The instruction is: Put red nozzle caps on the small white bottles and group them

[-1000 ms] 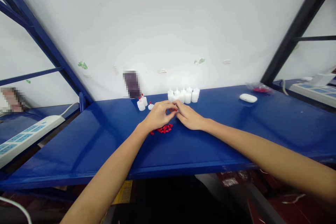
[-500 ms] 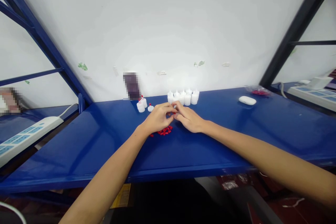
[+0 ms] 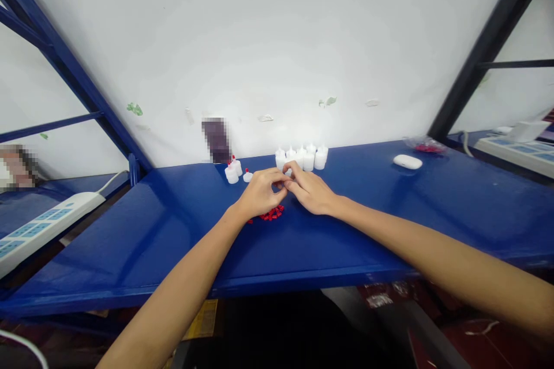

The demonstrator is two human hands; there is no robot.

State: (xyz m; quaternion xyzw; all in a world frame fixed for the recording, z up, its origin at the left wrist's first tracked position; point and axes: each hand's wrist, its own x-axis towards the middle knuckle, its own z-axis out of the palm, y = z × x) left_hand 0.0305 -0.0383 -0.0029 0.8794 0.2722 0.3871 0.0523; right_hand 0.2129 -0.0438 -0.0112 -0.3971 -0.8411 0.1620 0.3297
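My left hand (image 3: 262, 190) and my right hand (image 3: 309, 187) meet fingertip to fingertip over the middle of the blue table. Both are closed in a pinch, and whatever lies between the fingertips is hidden. Small red caps (image 3: 272, 213) lie in a loose pile just below my left hand. Behind my right hand stands a group of several white bottles (image 3: 309, 160) with pointed nozzles, upright near the wall. Left of my left hand are white bottles topped with red caps (image 3: 232, 173), and one more capped bottle (image 3: 247, 176) is partly covered by that hand.
A white rounded case (image 3: 407, 162) lies to the right, with a clear bag of red pieces (image 3: 426, 145) behind it. A dark pixelated object (image 3: 217, 139) leans on the wall. Power strips (image 3: 47, 228) flank the blue table (image 3: 367, 242), and metal posts rise on both sides.
The fingertips have shifted slightly against each other. A speck of red seen between them before is now hidden. The view has tilted a little; the bottles and the cap pile look unchanged.
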